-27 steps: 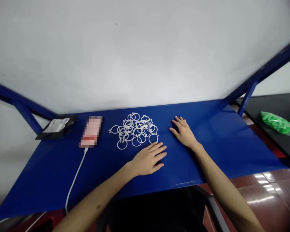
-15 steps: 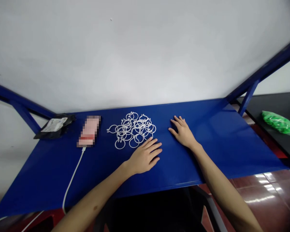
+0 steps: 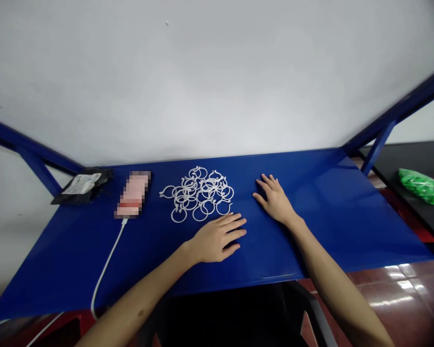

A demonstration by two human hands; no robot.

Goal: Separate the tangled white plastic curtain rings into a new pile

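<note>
A loose pile of several thin white plastic rings (image 3: 193,204) with small clasp ends lies on the blue table (image 3: 332,207). Just in front of the pile, my left hand (image 3: 217,238) rests flat, palm down, fingers stretched out to the right and holding nothing. Its upper fingers are close to the nearest ring; whether they touch it I cannot tell. Right of the pile, apart from it, my right hand (image 3: 274,200) lies palm down with fingers spread, also holding nothing.
Left of the rings lies a blurred-out phone (image 3: 133,193) with a white cable (image 3: 108,265) running off the front edge. A black packet (image 3: 81,185) with a white label sits at the far left. On a dark surface at right lies a green bag (image 3: 423,187).
My left hand has slid slightly towards me and to the right, uncovering more of the nearest ring. My right hand keeps nearly the same place. The view has shifted a little.
</note>
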